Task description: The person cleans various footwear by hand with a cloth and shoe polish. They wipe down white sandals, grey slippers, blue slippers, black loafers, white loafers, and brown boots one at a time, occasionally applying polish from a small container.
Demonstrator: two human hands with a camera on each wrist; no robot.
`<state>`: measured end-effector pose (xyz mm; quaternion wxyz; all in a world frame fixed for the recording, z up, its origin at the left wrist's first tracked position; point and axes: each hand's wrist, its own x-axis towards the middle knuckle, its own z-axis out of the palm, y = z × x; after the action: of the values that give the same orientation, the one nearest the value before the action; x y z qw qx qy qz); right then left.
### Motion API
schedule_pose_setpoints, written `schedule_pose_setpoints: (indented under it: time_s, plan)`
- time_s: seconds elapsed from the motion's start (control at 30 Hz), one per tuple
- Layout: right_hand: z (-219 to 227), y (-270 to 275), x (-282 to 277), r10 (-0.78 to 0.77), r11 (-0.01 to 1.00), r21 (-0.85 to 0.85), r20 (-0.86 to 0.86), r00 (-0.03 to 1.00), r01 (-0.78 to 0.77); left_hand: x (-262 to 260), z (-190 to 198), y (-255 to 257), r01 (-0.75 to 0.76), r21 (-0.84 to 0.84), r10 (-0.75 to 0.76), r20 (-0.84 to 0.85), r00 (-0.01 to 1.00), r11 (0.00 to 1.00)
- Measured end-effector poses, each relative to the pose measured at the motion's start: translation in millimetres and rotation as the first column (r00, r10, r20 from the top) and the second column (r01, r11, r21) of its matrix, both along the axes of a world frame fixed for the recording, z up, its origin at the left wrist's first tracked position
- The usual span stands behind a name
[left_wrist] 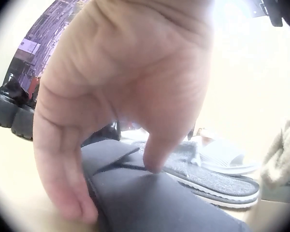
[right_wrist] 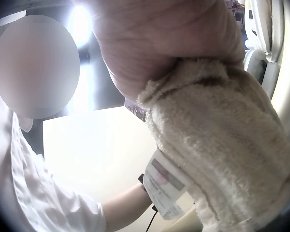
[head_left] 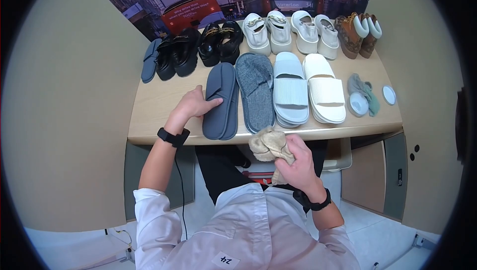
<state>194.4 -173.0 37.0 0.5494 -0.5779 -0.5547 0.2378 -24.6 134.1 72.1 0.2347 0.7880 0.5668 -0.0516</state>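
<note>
A pair of dark blue-grey slippers (head_left: pixel 214 116) lies at the table's front, one slipper partly over the other. My left hand (head_left: pixel 193 104) holds the upper slipper (left_wrist: pixel 145 193), thumb on its top and fingers down along its left side. Bunched in my right hand (head_left: pixel 299 164) is a fluffy beige cloth (head_left: pixel 269 143), held just off the table's front edge. The cloth (right_wrist: pixel 217 140) hangs from the palm in the right wrist view, with a white printed label (right_wrist: pixel 165 183) showing. Most right fingertips are hidden there.
Grey felt slippers (head_left: pixel 256 101), light blue slides (head_left: pixel 290 96) and white slides (head_left: pixel 326 93) stand to the right. Behind are black shoes (head_left: pixel 185 54), white shoes (head_left: pixel 257 34) and brown boots (head_left: pixel 351 36). A grey-green cloth (head_left: pixel 368 96) lies by a small round container (head_left: pixel 357 104) and lid (head_left: pixel 389 95).
</note>
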Motion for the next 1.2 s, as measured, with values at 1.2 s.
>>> schedule_pose_setpoints:
  time_s: [1.2]
  plan:
    - [29,27,-8,0.061,0.982,-0.180,-0.031,0.998,-0.065,-211,-36,294,-0.669,0.410,0.596,0.309,0.741,0.620]
